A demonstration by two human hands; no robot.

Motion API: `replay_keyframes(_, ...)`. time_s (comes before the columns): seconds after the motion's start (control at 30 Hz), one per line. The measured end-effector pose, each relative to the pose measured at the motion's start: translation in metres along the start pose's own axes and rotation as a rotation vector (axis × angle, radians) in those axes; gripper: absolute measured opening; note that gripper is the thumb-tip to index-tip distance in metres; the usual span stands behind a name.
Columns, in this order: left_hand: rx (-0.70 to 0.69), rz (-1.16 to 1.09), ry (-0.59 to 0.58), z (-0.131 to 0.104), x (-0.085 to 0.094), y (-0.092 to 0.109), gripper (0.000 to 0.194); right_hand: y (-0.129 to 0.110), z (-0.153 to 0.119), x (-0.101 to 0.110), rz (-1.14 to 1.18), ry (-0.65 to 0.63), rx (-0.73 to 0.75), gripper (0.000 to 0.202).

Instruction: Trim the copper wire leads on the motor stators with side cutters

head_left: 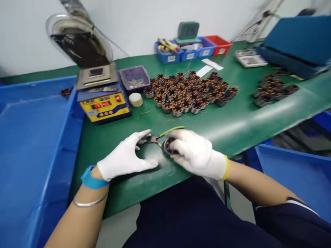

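My left hand (129, 155), in a white glove, rests over the green table with thumb and fingers spread and nothing between them. Its fingertips are beside the dark head of a pair of pliers (154, 139) with yellow-green handles. My right hand (192, 151), also gloved in white, has its fingers wrapped round a round motor part (169, 146) with a dark rim and copper windings. The part lies just right of the pliers, partly covered by my fingers, and overlaps one handle.
Behind are many similar motor parts (178, 93), with a smaller group (272, 89) at right. A yellow-blue device (106, 106), purple tray (134, 77) and round white piece (136, 100) stand left. Blue bins (168, 58), a red bin (218, 44) and a calculator (250, 58) are at the back.
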State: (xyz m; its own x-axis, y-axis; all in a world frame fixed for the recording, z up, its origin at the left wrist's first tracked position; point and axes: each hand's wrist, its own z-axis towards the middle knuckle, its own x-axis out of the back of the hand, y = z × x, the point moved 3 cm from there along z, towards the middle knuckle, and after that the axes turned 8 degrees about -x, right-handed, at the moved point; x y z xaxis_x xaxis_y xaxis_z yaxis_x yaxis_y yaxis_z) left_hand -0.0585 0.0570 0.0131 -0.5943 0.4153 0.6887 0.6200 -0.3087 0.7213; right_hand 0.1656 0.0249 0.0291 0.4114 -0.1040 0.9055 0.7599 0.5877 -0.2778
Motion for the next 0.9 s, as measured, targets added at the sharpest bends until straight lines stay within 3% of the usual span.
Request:
replay_keyframes(0.07, -0.046, 0.104, -0.142, -0.009, -0.001, 0.006, 0.117, -0.03, 0.01, -0.019, -0.01, -0.143, 0.064, 0.019)
replay_keyframes(0.17, -0.071, 0.234, -0.18, -0.015, -0.004, 0.012, 0.118, -0.043, 0.015, -0.037, -0.025, -0.227, 0.023, 0.024)
replay_keyframes(0.37, -0.225, 0.271, -0.016, -0.005, -0.022, 0.021, 0.076, -0.013, -0.009, -0.04, 0.103, 0.01, -0.064, 0.041)
replay_keyframes(0.5, -0.231, 0.266, 0.048, -0.001, -0.029, 0.021, 0.062, -0.006, -0.013, -0.039, 0.086, -0.002, -0.109, 0.042)
replay_keyframes(0.73, -0.158, 0.322, 0.068, -0.002, -0.022, 0.016, 0.075, 0.016, -0.001, -0.025, -0.289, -0.26, -0.522, 0.041)
replay_keyframes(0.83, -0.069, 0.326, 0.067, -0.002, -0.02, 0.015, 0.081, 0.021, 0.007, -0.016, -0.234, -0.212, -0.499, 0.045)
replay_keyframes(0.9, -0.022, 0.309, 0.054, -0.002, -0.019, 0.014, 0.09, 0.018, 0.016, -0.011, -0.073, -0.179, -0.423, 0.043)
